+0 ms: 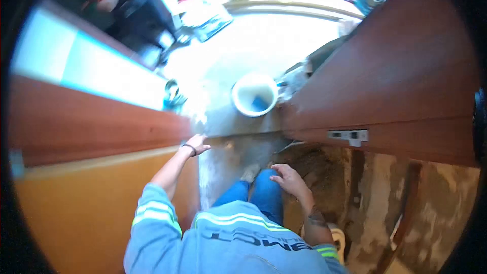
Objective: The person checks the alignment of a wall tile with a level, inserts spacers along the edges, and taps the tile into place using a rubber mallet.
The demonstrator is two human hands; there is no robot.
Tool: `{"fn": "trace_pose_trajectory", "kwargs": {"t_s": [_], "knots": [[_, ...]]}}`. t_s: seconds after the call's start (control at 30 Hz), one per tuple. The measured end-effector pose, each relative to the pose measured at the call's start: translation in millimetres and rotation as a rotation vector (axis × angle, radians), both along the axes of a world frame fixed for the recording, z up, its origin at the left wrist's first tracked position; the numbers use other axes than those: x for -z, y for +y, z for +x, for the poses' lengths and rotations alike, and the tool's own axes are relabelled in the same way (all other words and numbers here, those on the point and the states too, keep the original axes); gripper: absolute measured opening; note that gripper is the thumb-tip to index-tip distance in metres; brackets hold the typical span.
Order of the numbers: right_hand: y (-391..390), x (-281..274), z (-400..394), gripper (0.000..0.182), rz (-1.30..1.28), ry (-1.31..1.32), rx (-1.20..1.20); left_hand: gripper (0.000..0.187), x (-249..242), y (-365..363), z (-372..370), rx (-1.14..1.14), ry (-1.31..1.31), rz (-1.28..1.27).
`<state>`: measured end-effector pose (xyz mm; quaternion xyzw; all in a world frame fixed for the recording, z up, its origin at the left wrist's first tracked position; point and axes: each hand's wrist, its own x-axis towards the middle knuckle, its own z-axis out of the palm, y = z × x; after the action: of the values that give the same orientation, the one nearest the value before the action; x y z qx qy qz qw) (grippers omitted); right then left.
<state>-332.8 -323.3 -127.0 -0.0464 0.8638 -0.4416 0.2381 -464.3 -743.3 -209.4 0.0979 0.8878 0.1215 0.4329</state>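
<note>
My left hand (198, 144) is stretched forward beside the edge of the orange panel (111, 198), its thumb and fingers apart and nothing in it. A dark band circles that wrist. Over my right knee, in blue jeans (267, 193), hangs my right hand (289, 178), loosely bent with a gap between thumb and forefinger and nothing visible in it. Ahead of both hands, on the pale floor past the doorway, stands a white bucket (236, 102) with a blue thing (260, 103) inside.
Reddish-brown wood (385, 71) with a metal lock plate (348, 136) flanks me on the right. Another brown frame (91, 119) runs along the left. A person in dark clothes (137, 15) is at the upper left. Blurred clutter lines the far side.
</note>
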Motion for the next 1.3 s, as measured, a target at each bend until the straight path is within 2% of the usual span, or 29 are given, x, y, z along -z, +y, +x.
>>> {"fn": "trace_pose_trajectory", "kwargs": {"t_s": [0.03, 0.07, 0.1, 0.17, 0.2, 0.23, 0.27, 0.33, 0.4, 0.47, 0.53, 0.6, 0.63, 0.73, 0.8, 0.87, 0.93, 0.97, 1.0, 1.03, 1.07, 1.1, 1.13, 1.17, 1.2, 1.23, 1.27, 1.3], "knots": [[-2, 2, -15, 0.046, -0.002, -0.015, -0.043, 0.066, -1, 4, -30, -0.014, 0.211, 0.069], [-2, 2, -29, 0.047, 0.006, -0.024, -0.042, 0.064, -26, 27, -67, -0.077, 0.261, 0.142], [-7, 0, -43, 0.048, 0.023, -0.005, -0.049, 0.063, -69, 58, -106, -0.04, 0.303, 0.201], [-8, -5, -73, 0.049, 0.036, 0.106, -0.011, 0.06, -63, 99, -179, 0.072, 0.421, 0.372], [-18, -11, -92, 0.048, 0.142, 0.147, -0.036, 0.058, -65, 120, -214, 0.179, 0.462, 0.466], [-29, -14, -105, 0.047, 0.137, 0.099, -0.001, 0.057, -91, 147, -233, 0.178, 0.41, 0.52], [-32, -16, -126, 0.045, 0.117, 0.067, -0.001, 0.054, -81, 164, -268, 0.272, 0.395, 0.571], [-52, -37, -169, 0.043, 0.158, 0.11, 0.157, 0.054, -82, 193, -327, 0.276, 0.207, 0.658], [-64, 37, -220, 0.04, 0.203, 0.277, 0.226, 0.055, -81, 203, -352, 0.233, 0.03, 0.801], [-80, 25, -235, 0.04, 0.194, 0.186, 0.32, 0.058, -89, 188, -381, 0.527, 0.123, 0.54], [-79, 13, -246, 0.041, 0.176, 0.224, 0.482, 0.058, -41, 176, -426, 0.434, 0.016, 0.577], [-80, 0, -253, 0.04, 0.147, 0.169, 0.457, 0.061, -33, 176, -446, 0.493, -0.001, 0.42], [-78, -5, -255, 0.04, 0.177, 0.175, 0.395, 0.06, -32, 183, -457, 0.575, -0.042, 0.418], [-81, 21, -260, 0.038, 0.039, -0.109, 0.617, 0.053, -9, 212, -482, 0.762, -0.154, 0.47], [-81, 42, -267, 0.036, 0.071, -0.196, 0.781, 0.049, -34, 248, -470, 0.876, -0.253, 0.472], [-85, 100, -282, 0.036, 0.079, -0.192, 0.973, 0.042, 7, 283, -478, 1.12, -0.293, 0.505], [-109, 161, -321, 0.036, 0.05, -0.199, 1.159, 0.037, 2, 308, -455, 1.579, -0.219, 0.685], [-120, 187, -337, 0.035, 0.033, -0.137, 1.481, 0.037, 26, 315, -460, 1.624, -0.243, 0.666], [-137, 216, -338, 0.035, 0.032, -0.092, 1.785, 0.035, 57, 316, -443, 1.548, -0.38, 0.573], [-161, 268, -356, 0.034, 0.139, 0.242, 2.013, 0.034, 85, 308, -429, 1.459, -0.507, 0.471], [-185, 335, -376, 0.036, -0.261, 0.444, 2.304, 0.034, 104, 302, -417, 1.471, -0.523, 0.46], [-199, 383, -393, 0.036, -0.269, 0.321, 2.304, 0.032, 124, 301, -404, 1.531, -0.517, 0.401], [-207, 400, -401, 0.035, -0.291, 0.238, 2.341, 0.03, 144, 298, -390, 1.585, -0.507, 0.342], [-216, 417, -408, 0.035, -0.315, 0.153, 2.375, 0.028, 159, 294, -371, 1.578, -0.565, 0.389], [-219, 438, -413, 0.035, -0.327, 0.103, 2.47, 0.029, 221, 289, -368, 1.35, -0.728, 0.337], [-221, 460, -418, 0.036, -0.341, 0.056, 2.567, 0.031, 265, 287, -369, 1.696, -0.582, 0.552], [-226, 482, -428, 0.036, -0.368, 0.05, 2.562, 0.033, 310, 285, -370, 1.971, -0.35, 0.826], [-233, 492, -430, 0.036, -0.238, 0.045, 2.641, 0.035, 380, 280, -383, 2.111, -0.119, 0.887]]}}
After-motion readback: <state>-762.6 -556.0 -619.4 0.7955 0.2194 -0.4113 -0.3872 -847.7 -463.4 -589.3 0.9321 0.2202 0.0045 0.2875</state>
